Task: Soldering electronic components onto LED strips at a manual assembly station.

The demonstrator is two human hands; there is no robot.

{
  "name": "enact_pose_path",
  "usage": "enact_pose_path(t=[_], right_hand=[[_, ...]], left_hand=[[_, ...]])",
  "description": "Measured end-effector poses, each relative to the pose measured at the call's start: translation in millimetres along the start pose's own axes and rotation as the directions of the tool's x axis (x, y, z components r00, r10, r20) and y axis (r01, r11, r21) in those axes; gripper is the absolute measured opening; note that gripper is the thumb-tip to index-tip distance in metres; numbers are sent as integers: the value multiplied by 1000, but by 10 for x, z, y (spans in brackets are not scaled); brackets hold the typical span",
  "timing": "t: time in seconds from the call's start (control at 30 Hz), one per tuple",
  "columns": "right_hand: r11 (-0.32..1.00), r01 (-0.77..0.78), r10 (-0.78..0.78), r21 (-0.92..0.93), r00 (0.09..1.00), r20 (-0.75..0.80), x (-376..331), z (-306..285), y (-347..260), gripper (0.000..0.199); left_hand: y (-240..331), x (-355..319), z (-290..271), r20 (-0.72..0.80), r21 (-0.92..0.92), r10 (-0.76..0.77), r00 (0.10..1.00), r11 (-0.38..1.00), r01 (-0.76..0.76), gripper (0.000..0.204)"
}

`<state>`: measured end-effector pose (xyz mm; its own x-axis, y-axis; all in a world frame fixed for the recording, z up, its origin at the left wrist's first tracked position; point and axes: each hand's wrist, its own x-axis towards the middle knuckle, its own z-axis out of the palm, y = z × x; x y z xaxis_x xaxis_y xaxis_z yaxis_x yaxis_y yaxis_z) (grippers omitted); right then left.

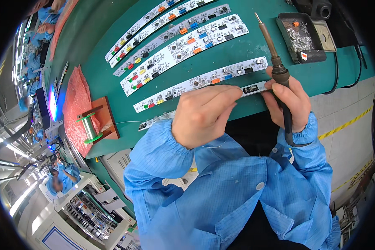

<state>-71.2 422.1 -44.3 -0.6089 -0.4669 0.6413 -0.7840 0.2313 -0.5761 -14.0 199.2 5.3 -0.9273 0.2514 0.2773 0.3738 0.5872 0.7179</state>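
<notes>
My right hand [293, 102] grips a soldering iron [281, 75], its tip pointing up and away over the table. The thumb and fingertips of that hand also touch the right end of a narrow white circuit board [260, 86] at the near table edge. My left hand [206, 112] is closed above the same board and covers its middle. Its fingertips meet beside a black part on the board; what they pinch is hidden. From a spool of solder wire [88, 128] on a brown stand, a thin wire runs toward my left sleeve. A thin wire loop shows below that wrist.
Several white circuit boards [183, 52] with coloured connectors lie in rows on the green table [254, 46]. A black tray [302, 37] with solder scraps sits at the far right, beside a cable. Pink bubble wrap [77, 108] lies left. Other people in blue work farther left.
</notes>
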Motion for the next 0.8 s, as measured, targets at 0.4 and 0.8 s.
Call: enact_pose_path(t=[0.4,0.8], right_hand=[[999,21,-19,38,998,-60,-13,54,36,53],[999,25,-24,-35,999,21,-44,11,31,62]], left_hand=[[-4,-81,176,-160,-14,-70,985,998,69,31],[-82,-136,243,-165,17,2,986,1000,1,20]])
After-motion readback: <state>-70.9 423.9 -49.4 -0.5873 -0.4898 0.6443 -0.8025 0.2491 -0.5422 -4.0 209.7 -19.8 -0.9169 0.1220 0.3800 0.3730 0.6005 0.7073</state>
